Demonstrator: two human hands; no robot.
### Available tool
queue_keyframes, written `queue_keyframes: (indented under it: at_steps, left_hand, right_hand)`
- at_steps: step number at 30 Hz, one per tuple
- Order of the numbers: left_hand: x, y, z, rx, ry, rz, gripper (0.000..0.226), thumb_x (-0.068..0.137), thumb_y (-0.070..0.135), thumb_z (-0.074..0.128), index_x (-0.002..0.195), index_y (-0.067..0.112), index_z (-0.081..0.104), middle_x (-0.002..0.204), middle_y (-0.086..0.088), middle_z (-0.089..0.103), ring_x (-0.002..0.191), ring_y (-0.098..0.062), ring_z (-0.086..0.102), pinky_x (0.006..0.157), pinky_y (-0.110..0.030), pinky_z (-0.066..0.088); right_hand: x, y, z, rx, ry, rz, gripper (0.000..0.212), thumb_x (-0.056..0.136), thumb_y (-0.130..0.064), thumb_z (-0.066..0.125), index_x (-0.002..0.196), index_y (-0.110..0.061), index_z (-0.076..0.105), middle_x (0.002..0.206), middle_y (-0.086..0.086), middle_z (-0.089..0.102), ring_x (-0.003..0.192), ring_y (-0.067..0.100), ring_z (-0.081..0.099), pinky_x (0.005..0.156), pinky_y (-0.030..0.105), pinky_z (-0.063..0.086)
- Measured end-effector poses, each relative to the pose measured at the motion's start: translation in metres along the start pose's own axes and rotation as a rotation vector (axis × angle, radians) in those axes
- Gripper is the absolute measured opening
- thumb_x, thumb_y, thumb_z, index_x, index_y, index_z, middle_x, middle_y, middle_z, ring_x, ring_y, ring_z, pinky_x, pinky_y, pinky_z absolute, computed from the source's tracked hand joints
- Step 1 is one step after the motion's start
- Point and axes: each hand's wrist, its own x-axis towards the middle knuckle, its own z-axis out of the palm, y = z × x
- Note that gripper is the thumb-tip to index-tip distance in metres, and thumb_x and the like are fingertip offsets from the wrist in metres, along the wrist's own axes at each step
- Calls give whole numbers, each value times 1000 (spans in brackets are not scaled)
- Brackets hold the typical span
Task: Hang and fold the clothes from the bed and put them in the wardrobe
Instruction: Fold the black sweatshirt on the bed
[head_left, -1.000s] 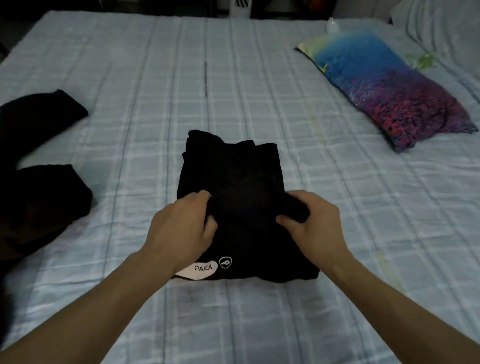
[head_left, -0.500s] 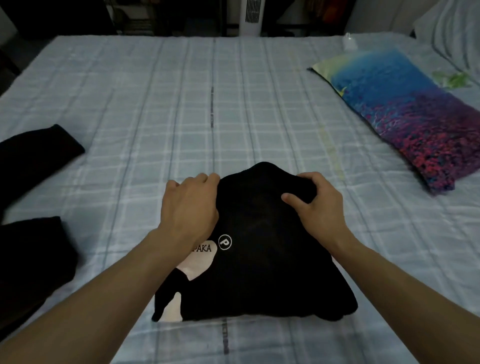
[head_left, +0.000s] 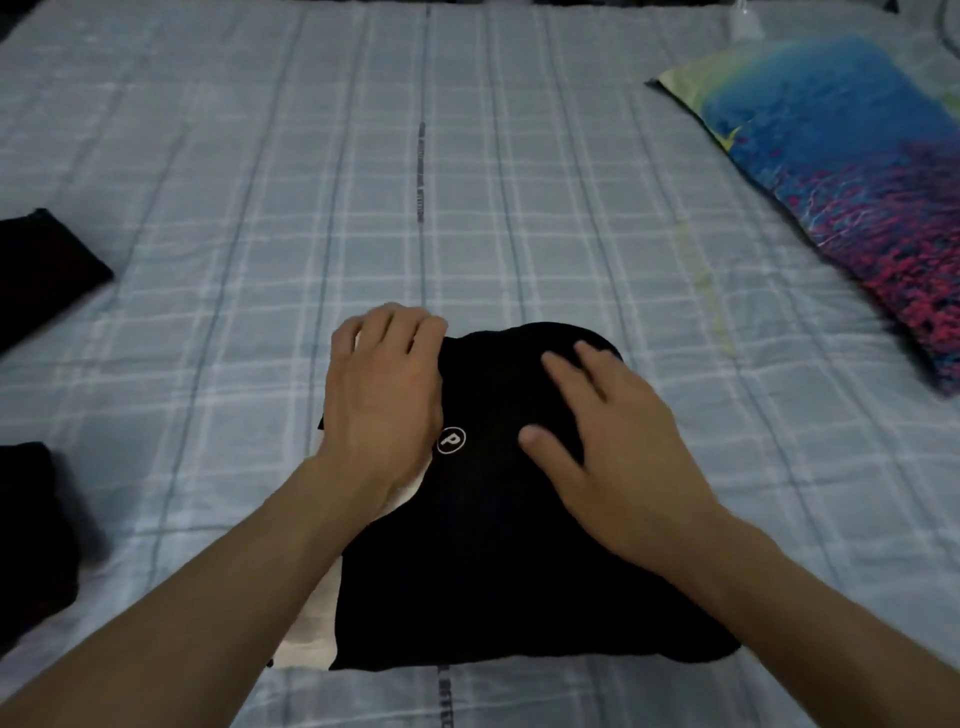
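A folded black shirt (head_left: 498, 545) is seen on the checked bed sheet (head_left: 519, 208), close in front. It is pressed flat by the left hand (head_left: 387, 395) and the right hand (head_left: 608, 441), fingers spread, nothing gripped. More dark clothes (head_left: 36, 270) are laid at the left. A bright pillow (head_left: 852, 176) is seen far right

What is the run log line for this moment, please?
step: flatten folded shirt | left hand: flat on it | right hand: flat on it | place: bed
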Motion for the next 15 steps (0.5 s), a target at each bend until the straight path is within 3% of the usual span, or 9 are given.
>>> queue_keyframes:
  at_steps: [2,5,9,15]
  left_hand:
    - [-33,13,-13,-26,-33,59,41,95,19,42,133,12,56,142,-7,53,137,-30,43,115,-51,29]
    - [-84,18,-11,-36,-229,40,56,104,45,25,153,22,36,163,-3,26,153,-24,16,121,-56,16]
    - [-95,0,15,-89,-341,64,62,103,58,16,158,30,16,167,6,3,154,-18,-6,122,-55,9]
    - [-94,-6,41,-142,-387,35,64,101,59,16,159,33,10,167,10,-6,152,-15,-16,123,-51,-1]
  right_hand:
    - [-22,-6,17,-106,-45,-78,74,94,-67,14,157,-28,22,165,8,12,152,27,11,123,45,7]
    - [-33,8,45,-121,-110,-64,72,95,-71,6,157,-34,14,166,5,6,153,24,2,123,51,6]
    - [-34,26,70,-142,-100,-39,70,95,-72,5,157,-39,6,166,3,-2,153,25,-9,121,56,-3]
    - [-22,33,93,-87,-113,-6,70,93,-73,7,155,-43,-6,165,-2,-15,150,21,-21,121,51,-9]
